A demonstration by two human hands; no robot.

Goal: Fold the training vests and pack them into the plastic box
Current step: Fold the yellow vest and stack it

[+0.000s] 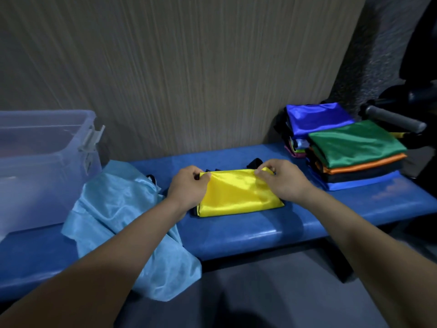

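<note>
A folded yellow vest (238,194) with black trim lies on the blue bench (248,230). My left hand (188,185) pinches its far left corner and my right hand (283,178) pinches its far right corner. A clear plastic box (45,166) stands at the left end of the bench with its latch hanging open. On the right sit two stacks of folded vests: one topped by a blue vest (316,116), the nearer one topped by a green vest (354,143) above orange, black and blue layers.
A light blue cloth bag (127,223) drapes over the bench's front edge beside the box. A wood-grain wall panel (189,67) rises behind the bench. A grey padded handle (392,120) sticks out at the far right. Grey floor lies below.
</note>
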